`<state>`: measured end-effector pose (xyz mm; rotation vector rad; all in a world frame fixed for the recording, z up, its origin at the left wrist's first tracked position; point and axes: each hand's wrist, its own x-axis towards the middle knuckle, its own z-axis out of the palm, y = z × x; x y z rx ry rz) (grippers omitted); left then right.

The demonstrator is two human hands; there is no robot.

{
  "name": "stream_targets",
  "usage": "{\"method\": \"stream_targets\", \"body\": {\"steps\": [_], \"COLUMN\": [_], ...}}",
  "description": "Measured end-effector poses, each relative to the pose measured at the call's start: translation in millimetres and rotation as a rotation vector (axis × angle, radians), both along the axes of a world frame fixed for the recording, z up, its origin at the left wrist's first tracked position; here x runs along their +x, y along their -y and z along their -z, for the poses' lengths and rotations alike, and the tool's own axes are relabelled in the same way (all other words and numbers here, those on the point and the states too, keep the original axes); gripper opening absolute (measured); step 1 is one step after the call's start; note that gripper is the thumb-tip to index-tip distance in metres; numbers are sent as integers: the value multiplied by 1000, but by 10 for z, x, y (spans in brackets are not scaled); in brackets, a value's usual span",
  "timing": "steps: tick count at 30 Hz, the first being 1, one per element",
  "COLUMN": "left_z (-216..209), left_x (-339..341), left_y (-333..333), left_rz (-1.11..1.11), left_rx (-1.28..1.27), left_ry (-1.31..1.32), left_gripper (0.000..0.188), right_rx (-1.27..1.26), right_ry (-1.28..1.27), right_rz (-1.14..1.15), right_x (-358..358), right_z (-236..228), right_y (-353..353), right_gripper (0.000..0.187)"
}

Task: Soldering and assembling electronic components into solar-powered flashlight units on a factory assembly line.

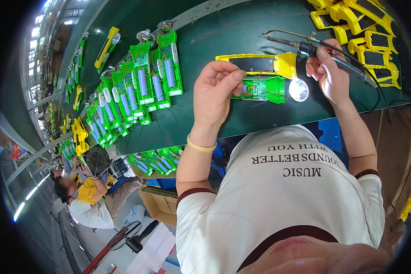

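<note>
In front of me a green lamp housing lies on the dark green bench, with a circuit board and thin wires inside. At its right end the round reflector shines brightly. Just beyond it lies a yellow cover with a dark panel, and a thin red wire runs between the two. My left hand is over the housing's left end, thumb and fingertips pinched together; what lies between them is too small to make out. My right hand grips a soldering iron, its tip pointing left beyond the yellow cover.
Rows of green housings with purple battery cells stand to the left. Yellow covers are piled at the far right. A black cable trails from the iron. Another person in yellow works farther left, near a black fan.
</note>
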<state>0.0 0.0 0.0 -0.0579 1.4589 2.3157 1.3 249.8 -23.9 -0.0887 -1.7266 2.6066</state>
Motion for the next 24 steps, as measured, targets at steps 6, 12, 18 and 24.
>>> {"method": "stream_targets", "body": {"steps": [6, 12, 18, 24], "left_z": [22, -3, -48, -58], "left_x": [-204, -384, -402, -405], "left_y": [202, 296, 262, 245], "left_rz": [-81, 249, 302, 323], "left_rx": [-982, -1264, -1327, -1359], "left_ry": [-620, -955, -946, -934], "left_gripper": [8, 9, 8, 8], "right_rx": [161, 265, 478, 378], "right_ry": [-5, 53, -23, 61], "right_rz": [-77, -222, -213, -294], "right_x": [-6, -40, -51, -97], "right_z": [-88, -47, 16, 28], "right_y": [313, 447, 523, 514], "right_gripper": [26, 23, 23, 24]}}
